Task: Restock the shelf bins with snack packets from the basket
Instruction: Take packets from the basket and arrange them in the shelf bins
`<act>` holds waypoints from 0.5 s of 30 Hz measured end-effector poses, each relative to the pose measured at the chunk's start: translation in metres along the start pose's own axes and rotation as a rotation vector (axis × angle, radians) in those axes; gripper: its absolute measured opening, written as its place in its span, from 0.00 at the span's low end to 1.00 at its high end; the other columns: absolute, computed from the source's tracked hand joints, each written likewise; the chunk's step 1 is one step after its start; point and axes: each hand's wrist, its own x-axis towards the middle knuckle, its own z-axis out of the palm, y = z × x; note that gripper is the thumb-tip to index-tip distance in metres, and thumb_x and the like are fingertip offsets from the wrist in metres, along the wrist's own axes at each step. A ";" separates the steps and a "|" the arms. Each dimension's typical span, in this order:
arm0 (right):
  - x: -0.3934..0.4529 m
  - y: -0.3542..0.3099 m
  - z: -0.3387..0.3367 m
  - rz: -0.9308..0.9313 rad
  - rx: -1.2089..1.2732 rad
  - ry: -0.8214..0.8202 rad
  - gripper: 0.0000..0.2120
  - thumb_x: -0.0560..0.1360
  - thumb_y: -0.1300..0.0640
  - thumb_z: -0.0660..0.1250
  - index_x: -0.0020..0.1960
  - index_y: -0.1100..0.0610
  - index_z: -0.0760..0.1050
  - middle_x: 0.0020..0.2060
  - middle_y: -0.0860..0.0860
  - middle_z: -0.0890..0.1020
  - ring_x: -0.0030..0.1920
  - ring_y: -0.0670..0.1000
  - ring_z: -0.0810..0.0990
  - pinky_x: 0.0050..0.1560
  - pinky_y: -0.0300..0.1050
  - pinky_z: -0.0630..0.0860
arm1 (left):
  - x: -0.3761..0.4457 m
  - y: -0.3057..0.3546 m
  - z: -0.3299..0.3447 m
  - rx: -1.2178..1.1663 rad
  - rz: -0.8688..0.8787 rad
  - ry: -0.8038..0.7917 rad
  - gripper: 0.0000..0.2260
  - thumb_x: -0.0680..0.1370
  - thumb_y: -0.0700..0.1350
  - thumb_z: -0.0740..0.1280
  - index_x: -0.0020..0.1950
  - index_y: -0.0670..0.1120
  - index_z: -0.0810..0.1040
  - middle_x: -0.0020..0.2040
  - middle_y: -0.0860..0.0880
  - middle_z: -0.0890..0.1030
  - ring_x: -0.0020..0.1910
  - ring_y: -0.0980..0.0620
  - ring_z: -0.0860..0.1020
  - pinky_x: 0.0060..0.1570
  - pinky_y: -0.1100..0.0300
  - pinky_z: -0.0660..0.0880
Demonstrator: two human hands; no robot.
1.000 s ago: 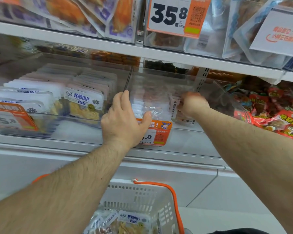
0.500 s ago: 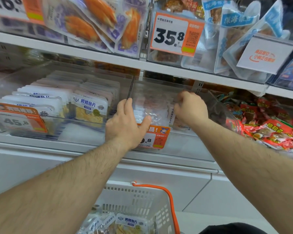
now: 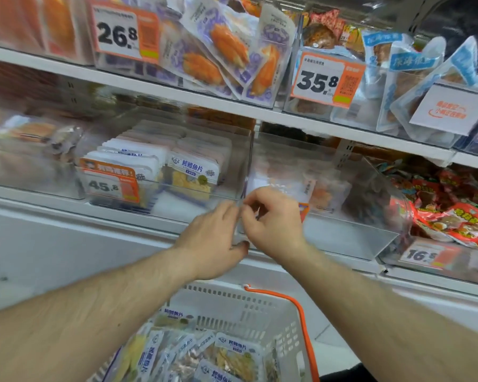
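Both hands are now meeting at the centre of the frame, at the front edge of the clear bin (image 3: 329, 205). A second ago the right hand (image 3: 273, 219) was reaching deep inside that bin; it is now pulling back out, fingers curled, holding nothing that shows. The left hand (image 3: 213, 235) is resting its fingers on the bin's front left corner, thumb hooked beneath; motion blur is hiding whether it is gripping. Snack packets (image 3: 226, 357) are still filling the white basket (image 3: 260, 307) at bottom centre. This likely means the arranging is ending and another pick from the basket is coming.
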 end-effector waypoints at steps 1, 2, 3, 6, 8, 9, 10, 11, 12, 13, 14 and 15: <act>-0.009 0.001 0.009 0.005 0.020 -0.025 0.08 0.68 0.55 0.62 0.35 0.56 0.77 0.31 0.48 0.78 0.32 0.47 0.74 0.35 0.41 0.71 | -0.009 -0.006 0.002 0.038 -0.022 -0.081 0.21 0.76 0.53 0.65 0.67 0.48 0.68 0.63 0.47 0.72 0.62 0.45 0.74 0.60 0.50 0.71; -0.018 0.003 0.018 0.014 0.023 -0.056 0.09 0.67 0.54 0.61 0.35 0.56 0.77 0.30 0.48 0.78 0.32 0.46 0.73 0.35 0.41 0.71 | -0.017 -0.012 0.003 0.063 -0.045 -0.169 0.20 0.76 0.53 0.64 0.67 0.48 0.69 0.63 0.48 0.74 0.63 0.46 0.74 0.61 0.51 0.71; -0.027 0.005 0.026 0.027 0.012 -0.092 0.09 0.67 0.54 0.61 0.35 0.56 0.77 0.30 0.47 0.78 0.32 0.46 0.73 0.35 0.41 0.70 | -0.025 -0.018 0.005 0.077 -0.063 -0.256 0.20 0.77 0.53 0.63 0.68 0.50 0.69 0.65 0.49 0.74 0.64 0.47 0.74 0.62 0.52 0.71; -0.061 0.020 0.050 0.143 -0.036 -0.249 0.05 0.68 0.58 0.64 0.36 0.57 0.77 0.31 0.49 0.79 0.33 0.51 0.75 0.34 0.43 0.71 | -0.044 -0.034 0.014 0.158 -0.086 -0.474 0.17 0.79 0.55 0.61 0.67 0.52 0.72 0.66 0.52 0.74 0.63 0.49 0.74 0.62 0.53 0.72; -0.083 0.035 0.064 0.235 -0.102 -0.404 0.04 0.69 0.59 0.65 0.37 0.57 0.76 0.32 0.49 0.78 0.35 0.54 0.76 0.35 0.45 0.73 | -0.051 -0.043 0.025 0.186 -0.101 -0.556 0.15 0.79 0.54 0.60 0.63 0.51 0.74 0.63 0.52 0.76 0.60 0.48 0.75 0.60 0.52 0.73; -0.094 0.044 0.070 0.280 -0.153 -0.500 0.04 0.70 0.59 0.64 0.38 0.56 0.76 0.34 0.49 0.78 0.37 0.54 0.76 0.37 0.46 0.74 | -0.054 -0.047 0.030 0.177 -0.113 -0.589 0.14 0.79 0.54 0.61 0.62 0.51 0.75 0.62 0.51 0.77 0.59 0.48 0.76 0.59 0.51 0.74; -0.104 0.052 0.075 0.327 -0.201 -0.601 0.04 0.72 0.59 0.64 0.39 0.55 0.75 0.36 0.50 0.79 0.39 0.55 0.76 0.39 0.47 0.75 | -0.056 -0.051 0.035 0.164 -0.123 -0.625 0.14 0.79 0.54 0.61 0.62 0.51 0.75 0.61 0.51 0.77 0.58 0.48 0.76 0.58 0.50 0.74; -0.115 0.061 0.079 0.381 -0.240 -0.699 0.04 0.73 0.58 0.63 0.40 0.55 0.75 0.38 0.51 0.80 0.41 0.55 0.77 0.41 0.48 0.76 | -0.058 -0.054 0.039 0.155 -0.130 -0.666 0.14 0.79 0.54 0.61 0.62 0.51 0.75 0.60 0.51 0.78 0.57 0.49 0.76 0.58 0.50 0.75; -0.126 0.069 0.082 0.443 -0.263 -0.786 0.04 0.74 0.58 0.63 0.40 0.54 0.74 0.41 0.52 0.81 0.43 0.56 0.77 0.42 0.47 0.76 | -0.059 -0.057 0.042 0.150 -0.134 -0.715 0.13 0.80 0.54 0.61 0.61 0.51 0.75 0.59 0.51 0.78 0.55 0.49 0.77 0.57 0.50 0.75; -0.138 0.077 0.084 0.507 -0.271 -0.852 0.05 0.75 0.59 0.62 0.40 0.54 0.74 0.42 0.52 0.82 0.44 0.56 0.78 0.41 0.46 0.75 | -0.060 -0.059 0.045 0.149 -0.138 -0.769 0.13 0.80 0.54 0.61 0.61 0.50 0.76 0.58 0.51 0.78 0.54 0.50 0.77 0.57 0.50 0.76; -0.151 0.084 0.086 0.573 -0.282 -0.908 0.06 0.75 0.59 0.62 0.40 0.53 0.73 0.44 0.53 0.82 0.45 0.56 0.79 0.39 0.44 0.73 | -0.060 -0.061 0.048 0.148 -0.141 -0.822 0.13 0.80 0.53 0.61 0.60 0.50 0.76 0.57 0.51 0.79 0.52 0.50 0.77 0.56 0.50 0.76; -0.164 0.091 0.088 0.635 -0.301 -0.958 0.06 0.75 0.60 0.62 0.39 0.54 0.73 0.44 0.53 0.82 0.46 0.55 0.80 0.37 0.43 0.71 | -0.060 -0.063 0.052 0.149 -0.146 -0.872 0.13 0.81 0.53 0.61 0.60 0.49 0.76 0.56 0.50 0.79 0.52 0.49 0.78 0.55 0.50 0.76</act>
